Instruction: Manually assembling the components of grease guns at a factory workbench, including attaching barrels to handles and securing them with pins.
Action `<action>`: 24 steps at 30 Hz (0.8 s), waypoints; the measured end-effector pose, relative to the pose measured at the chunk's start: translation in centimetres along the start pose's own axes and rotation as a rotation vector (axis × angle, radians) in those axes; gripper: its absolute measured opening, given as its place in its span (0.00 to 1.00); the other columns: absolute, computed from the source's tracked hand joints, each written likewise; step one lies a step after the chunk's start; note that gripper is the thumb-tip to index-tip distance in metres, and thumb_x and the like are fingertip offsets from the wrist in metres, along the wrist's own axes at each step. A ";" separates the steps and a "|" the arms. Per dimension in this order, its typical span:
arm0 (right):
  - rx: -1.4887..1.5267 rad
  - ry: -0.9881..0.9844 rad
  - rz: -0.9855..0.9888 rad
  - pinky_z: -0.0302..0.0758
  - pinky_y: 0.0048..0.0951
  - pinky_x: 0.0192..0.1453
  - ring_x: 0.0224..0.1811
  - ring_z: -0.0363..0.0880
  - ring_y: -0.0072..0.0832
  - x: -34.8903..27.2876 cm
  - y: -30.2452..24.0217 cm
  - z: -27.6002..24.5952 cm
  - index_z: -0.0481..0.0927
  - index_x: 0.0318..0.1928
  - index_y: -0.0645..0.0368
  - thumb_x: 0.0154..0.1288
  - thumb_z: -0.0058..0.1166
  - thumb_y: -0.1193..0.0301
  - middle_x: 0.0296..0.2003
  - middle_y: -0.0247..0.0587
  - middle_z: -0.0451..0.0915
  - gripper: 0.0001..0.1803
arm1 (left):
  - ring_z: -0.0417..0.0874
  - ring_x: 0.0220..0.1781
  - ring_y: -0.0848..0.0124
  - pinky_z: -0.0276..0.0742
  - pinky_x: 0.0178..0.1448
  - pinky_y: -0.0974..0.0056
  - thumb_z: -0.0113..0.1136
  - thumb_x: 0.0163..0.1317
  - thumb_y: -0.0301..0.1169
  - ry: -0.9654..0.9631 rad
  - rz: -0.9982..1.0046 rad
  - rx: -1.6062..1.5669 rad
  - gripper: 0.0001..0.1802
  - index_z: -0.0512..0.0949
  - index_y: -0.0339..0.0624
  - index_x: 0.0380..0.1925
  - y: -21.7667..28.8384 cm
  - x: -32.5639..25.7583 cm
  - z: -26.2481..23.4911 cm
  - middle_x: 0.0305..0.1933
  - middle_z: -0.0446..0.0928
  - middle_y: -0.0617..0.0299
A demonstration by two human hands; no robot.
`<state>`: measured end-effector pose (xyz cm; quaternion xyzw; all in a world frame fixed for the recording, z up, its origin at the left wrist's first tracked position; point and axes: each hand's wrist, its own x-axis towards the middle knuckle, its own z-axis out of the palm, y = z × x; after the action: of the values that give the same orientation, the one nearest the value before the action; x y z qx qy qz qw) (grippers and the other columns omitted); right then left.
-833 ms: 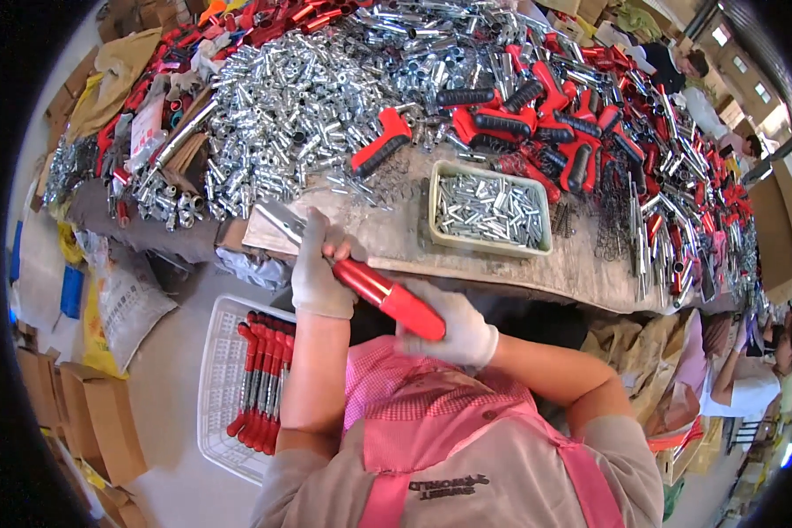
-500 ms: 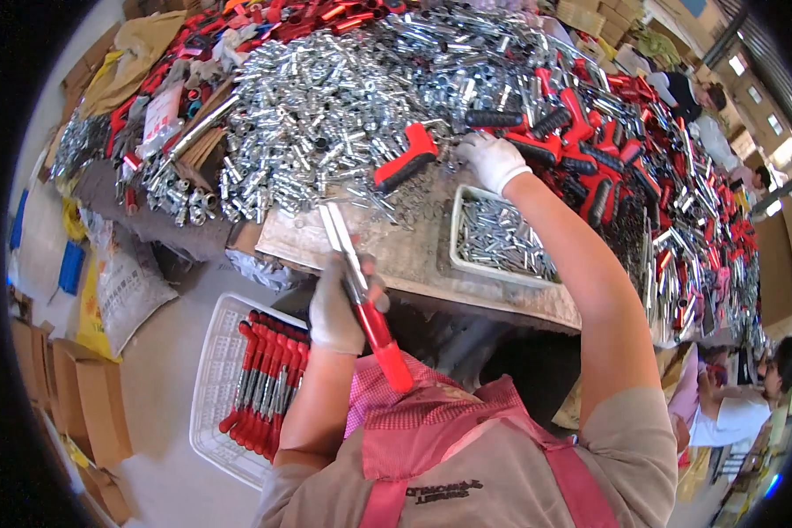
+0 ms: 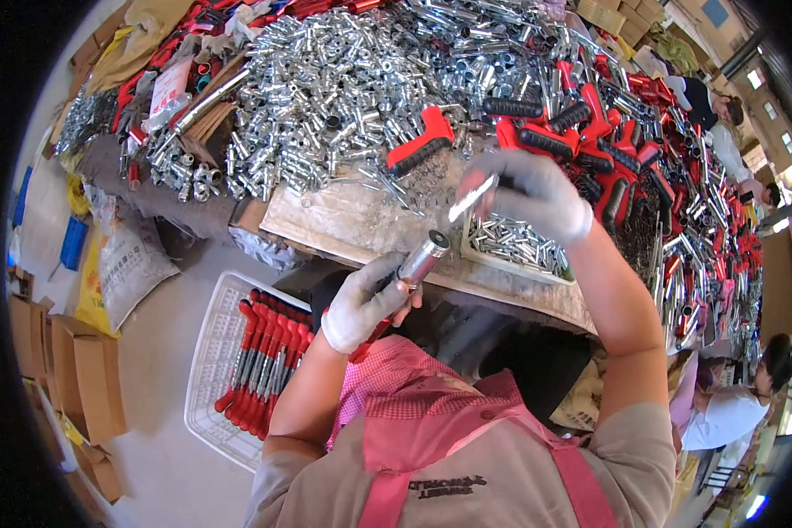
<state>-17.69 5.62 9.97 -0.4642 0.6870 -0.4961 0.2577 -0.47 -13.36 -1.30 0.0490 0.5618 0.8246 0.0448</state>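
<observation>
My left hand [image 3: 365,304], in a white glove, is wrapped round a silver metal tube [image 3: 424,258] with a red lower part. The tube's round, dark-centred end tilts up and to the right; my fingers hide its middle. Above and to the right, my gloved right hand [image 3: 541,194] is closed on a short shiny metal piece [image 3: 473,198], smeared by motion. That piece is apart from the tube. Beneath the right hand sits a pale tray [image 3: 524,271] full of small metal pins. A red and black pistol-shaped handle [image 3: 421,145] lies just beyond on the bench.
Heaps of silver metal fittings [image 3: 326,97] cover the bench. More red and black handles [image 3: 581,132] are piled at right. A white basket [image 3: 204,387] holding several red-ended tools stands at lower left. Cartons [image 3: 92,378] and a sack [image 3: 132,268] are on the floor; people work at right.
My right hand has come back from beside the handles toward me, now with a shiny metal piece. My left hand has turned the tube so its end points up and right.
</observation>
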 end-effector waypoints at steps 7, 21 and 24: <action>-0.143 -0.001 0.094 0.75 0.27 0.46 0.42 0.79 0.27 -2.1 0.3 1.8 0.79 0.43 0.64 0.57 0.55 0.80 0.38 0.41 0.80 0.12 | 0.73 0.27 0.78 0.70 0.33 0.73 0.54 0.65 0.36 0.065 0.209 0.620 0.19 0.71 0.37 0.52 -0.7 0.6 -0.9 0.32 0.75 0.65; -0.123 -0.118 0.031 0.74 0.29 0.50 0.44 0.79 0.30 2.3 1.9 3.1 0.81 0.44 0.58 0.56 0.60 0.73 0.40 0.40 0.81 0.13 | 0.74 0.30 0.76 0.71 0.35 0.71 0.53 0.65 0.32 0.000 -0.054 0.323 0.16 0.72 0.33 0.48 1.1 -0.6 -5.4 0.32 0.75 0.61; -0.129 -0.258 -0.088 0.73 0.32 0.51 0.45 0.79 0.34 3.7 2.7 3.4 0.81 0.45 0.56 0.57 0.60 0.71 0.41 0.40 0.81 0.14 | 0.78 0.36 0.70 0.73 0.43 0.66 0.55 0.63 0.30 0.146 -0.042 0.469 0.18 0.72 0.33 0.50 1.1 0.0 -5.9 0.33 0.77 0.57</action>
<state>-17.58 0.99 6.59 -0.5694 0.6577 -0.3979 0.2913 -1.26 -19.19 -2.44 -0.0135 0.7404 0.6720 0.0085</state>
